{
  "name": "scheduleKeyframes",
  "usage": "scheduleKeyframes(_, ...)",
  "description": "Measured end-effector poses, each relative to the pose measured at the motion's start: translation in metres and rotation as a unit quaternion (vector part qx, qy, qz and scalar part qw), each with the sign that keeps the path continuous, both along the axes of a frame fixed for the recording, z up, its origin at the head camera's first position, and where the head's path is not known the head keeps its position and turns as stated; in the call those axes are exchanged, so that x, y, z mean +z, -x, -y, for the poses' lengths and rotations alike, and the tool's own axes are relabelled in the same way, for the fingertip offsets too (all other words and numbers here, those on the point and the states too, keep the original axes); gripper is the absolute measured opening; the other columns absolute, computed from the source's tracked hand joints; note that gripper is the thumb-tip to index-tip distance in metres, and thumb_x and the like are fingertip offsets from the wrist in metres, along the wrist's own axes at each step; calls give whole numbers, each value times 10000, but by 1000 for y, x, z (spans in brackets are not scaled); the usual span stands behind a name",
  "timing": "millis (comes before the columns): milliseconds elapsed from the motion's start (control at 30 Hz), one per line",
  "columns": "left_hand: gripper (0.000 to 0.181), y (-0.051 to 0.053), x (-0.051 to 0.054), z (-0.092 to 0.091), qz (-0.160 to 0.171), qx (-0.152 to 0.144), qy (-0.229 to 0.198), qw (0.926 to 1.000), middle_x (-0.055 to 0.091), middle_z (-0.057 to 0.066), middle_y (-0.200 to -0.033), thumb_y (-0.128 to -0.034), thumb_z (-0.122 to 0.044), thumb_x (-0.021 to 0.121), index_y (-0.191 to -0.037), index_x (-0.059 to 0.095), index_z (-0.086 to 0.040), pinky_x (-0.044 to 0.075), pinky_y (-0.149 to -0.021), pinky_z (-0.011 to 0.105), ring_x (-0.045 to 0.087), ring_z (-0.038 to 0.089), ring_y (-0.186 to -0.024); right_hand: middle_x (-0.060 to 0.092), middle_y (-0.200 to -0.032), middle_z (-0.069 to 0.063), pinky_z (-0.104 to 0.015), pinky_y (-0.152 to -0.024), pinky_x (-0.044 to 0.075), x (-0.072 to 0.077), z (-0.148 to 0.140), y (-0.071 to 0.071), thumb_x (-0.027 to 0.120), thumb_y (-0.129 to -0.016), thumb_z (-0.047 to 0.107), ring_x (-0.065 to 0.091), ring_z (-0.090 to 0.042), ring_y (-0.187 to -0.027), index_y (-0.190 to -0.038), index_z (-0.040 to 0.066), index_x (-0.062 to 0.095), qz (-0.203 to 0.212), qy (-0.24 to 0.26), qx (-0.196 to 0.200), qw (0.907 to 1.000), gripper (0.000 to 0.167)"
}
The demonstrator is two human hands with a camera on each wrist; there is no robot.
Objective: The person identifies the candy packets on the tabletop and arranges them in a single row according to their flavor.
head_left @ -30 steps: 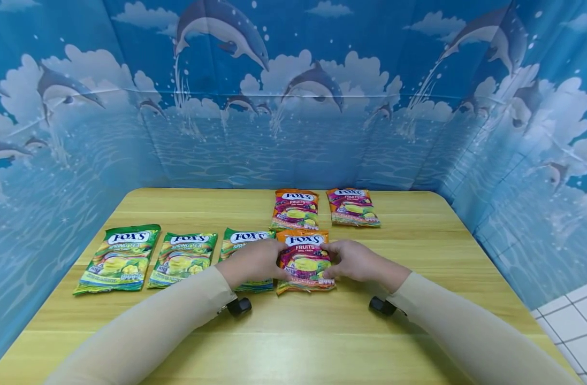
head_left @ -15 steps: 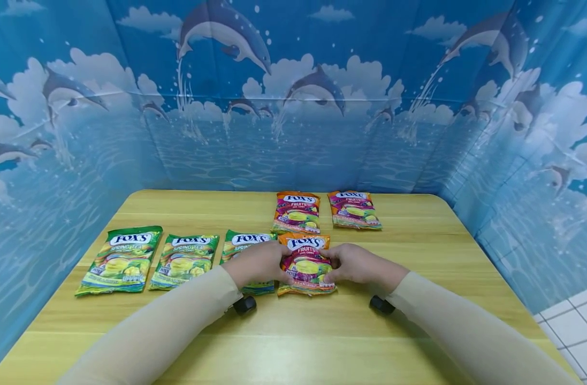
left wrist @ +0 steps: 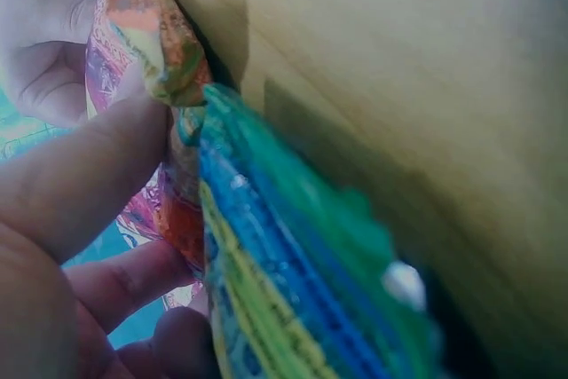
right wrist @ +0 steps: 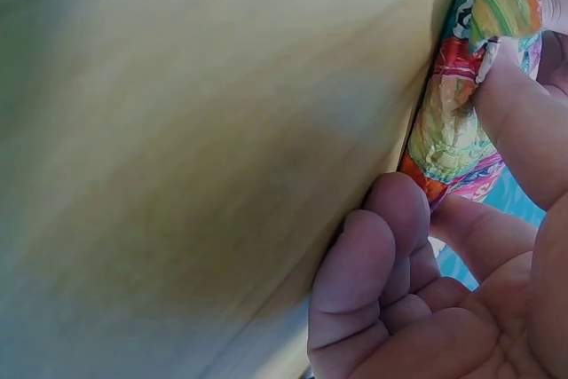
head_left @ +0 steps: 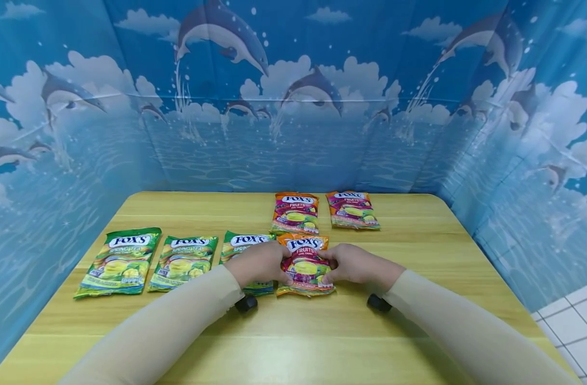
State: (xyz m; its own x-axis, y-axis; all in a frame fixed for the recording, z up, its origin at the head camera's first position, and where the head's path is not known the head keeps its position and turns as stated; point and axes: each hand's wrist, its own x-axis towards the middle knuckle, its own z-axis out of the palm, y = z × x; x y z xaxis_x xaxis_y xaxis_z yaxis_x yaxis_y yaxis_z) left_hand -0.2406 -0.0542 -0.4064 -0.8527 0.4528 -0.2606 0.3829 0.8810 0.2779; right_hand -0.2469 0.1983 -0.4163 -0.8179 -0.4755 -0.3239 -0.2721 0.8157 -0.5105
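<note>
On the table an orange and purple bag of Fox's fruit candy [head_left: 305, 268] lies label up between both hands. My left hand [head_left: 260, 262] grips its left edge with thumb and fingers. From the right side my right hand [head_left: 363, 264] holds the opposite edge, thumb near the bottom corner and index finger higher up. In the right wrist view the other fingertips [right wrist: 368, 250] curl near the tabletop. A green Spring Tea candy bag [head_left: 247, 240] sits directly left, partly hidden by my left hand. The left wrist view shows this green bag [left wrist: 266, 255] close against the fruit bag.
Two more green candy bags, one at far left [head_left: 120, 262] and one beside it [head_left: 183, 262], continue the row. Behind are two purple fruit candy bags, one straight behind [head_left: 295, 214] and one to its right [head_left: 353, 211]. A dolphin-print curtain [head_left: 293, 144] surrounds the wooden table [head_left: 293, 342].
The head view has shifted slightly. Both hands keep their hold on the fruit candy bag, which stays in the same place on the table.
</note>
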Motion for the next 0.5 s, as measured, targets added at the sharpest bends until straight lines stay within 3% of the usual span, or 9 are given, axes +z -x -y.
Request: scheduleKeyframes(500, 750, 3, -1, -2, 41, -17, 22, 10000, 654, 41, -1442, -855, -523, 849, -1468, 632, -150, 508, -1139, 451, 608, 252, -1344, 543, -821, -24, -289, -645, 352, -1, 0, 1, 818, -930, 284, 461, -170, -749, -1558, 126, 524, -4, -82, 17, 10000, 711)
